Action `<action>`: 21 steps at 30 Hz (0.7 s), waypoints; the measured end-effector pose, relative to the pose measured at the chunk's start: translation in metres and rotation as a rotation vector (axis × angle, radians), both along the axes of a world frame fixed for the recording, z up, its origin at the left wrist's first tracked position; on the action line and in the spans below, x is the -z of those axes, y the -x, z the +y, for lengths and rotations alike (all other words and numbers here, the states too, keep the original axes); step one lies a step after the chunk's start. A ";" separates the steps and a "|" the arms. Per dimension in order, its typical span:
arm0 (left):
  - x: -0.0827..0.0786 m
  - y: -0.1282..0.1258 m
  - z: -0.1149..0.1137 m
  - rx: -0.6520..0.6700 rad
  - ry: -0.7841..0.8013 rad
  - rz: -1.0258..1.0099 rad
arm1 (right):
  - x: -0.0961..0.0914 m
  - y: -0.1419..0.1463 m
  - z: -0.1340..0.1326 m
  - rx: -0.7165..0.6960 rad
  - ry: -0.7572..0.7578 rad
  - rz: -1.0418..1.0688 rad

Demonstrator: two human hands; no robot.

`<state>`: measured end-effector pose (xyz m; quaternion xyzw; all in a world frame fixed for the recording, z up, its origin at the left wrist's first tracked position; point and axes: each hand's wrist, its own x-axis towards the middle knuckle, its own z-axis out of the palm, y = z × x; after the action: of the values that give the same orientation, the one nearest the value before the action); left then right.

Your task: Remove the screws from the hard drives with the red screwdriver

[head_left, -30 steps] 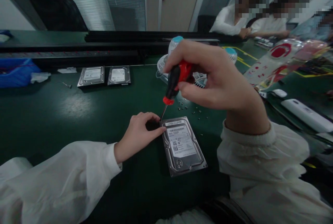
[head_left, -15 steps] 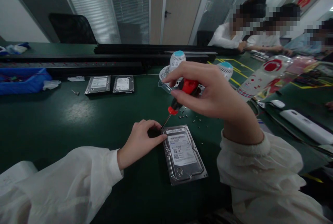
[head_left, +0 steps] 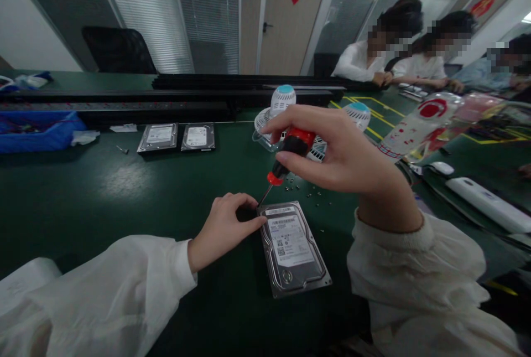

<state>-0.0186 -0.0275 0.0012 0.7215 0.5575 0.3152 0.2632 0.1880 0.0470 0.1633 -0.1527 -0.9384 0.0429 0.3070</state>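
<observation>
A silver hard drive (head_left: 292,246) with a white label lies flat on the green table in front of me. My left hand (head_left: 226,224) grips its far left corner, thumb on the top edge and forefinger near the screwdriver's tip. In my right hand (head_left: 332,149) is a red and black screwdriver (head_left: 286,160), slanted, its handle between thumb and fingers. The tip meets the drive's far left corner; whether it sits in a screw is too small to tell. Several small loose screws (head_left: 317,193) lie beyond the drive, partly under my right hand.
Two more hard drives (head_left: 160,138) lie farther back, left of centre, near a blue bin (head_left: 37,130). Behind my right hand stand white vented objects with blue tops (head_left: 284,99). A clear bottle (head_left: 423,122) and a white power strip (head_left: 489,202) are at right. Other people sit at far right.
My right hand has turned slightly on the screwdriver handle, its fingers shifted a little. The tip stays at the same corner. My left hand and the hard drive look still.
</observation>
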 end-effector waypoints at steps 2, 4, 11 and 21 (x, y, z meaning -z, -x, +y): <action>0.000 0.000 0.000 0.001 0.001 -0.004 | 0.001 0.001 0.001 0.007 -0.004 0.007; -0.001 0.000 0.000 -0.001 0.000 -0.008 | 0.001 0.002 0.001 0.024 -0.014 0.037; -0.001 -0.001 0.000 0.007 -0.012 -0.009 | -0.004 -0.001 -0.002 -0.065 0.041 -0.023; 0.000 0.000 0.000 0.006 -0.005 -0.012 | -0.004 0.000 -0.001 -0.066 0.030 0.032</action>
<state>-0.0183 -0.0271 0.0012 0.7219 0.5530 0.3199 0.2658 0.1881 0.0462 0.1669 -0.1257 -0.9371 0.0695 0.3182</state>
